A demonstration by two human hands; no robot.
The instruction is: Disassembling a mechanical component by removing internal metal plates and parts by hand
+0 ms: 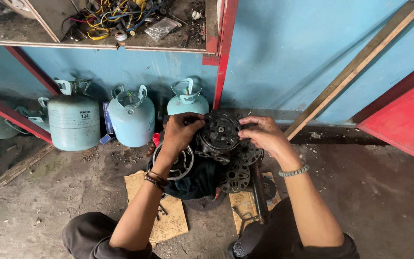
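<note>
A dark, greasy round machine part with a clutch-like disc face [220, 133] is held up above the floor between both hands. My left hand [180, 130] grips its left side, fingers curled over the top edge. My right hand [263, 134] clasps its right side, fingertips on the rim. Below it lie a silver ring-shaped pulley [183, 165], a dark cloth [198, 181] and two black slotted discs [235, 176]. A long dark tool handle [258, 194] rests across my right knee.
Three pale blue gas cylinders [131, 120] stand against the blue wall. Cardboard pieces [168, 223] lie on the dirty concrete floor. A wooden plank [355, 67] leans on the wall; a red shelf frame [224, 52] holds tangled wires [113, 17] above.
</note>
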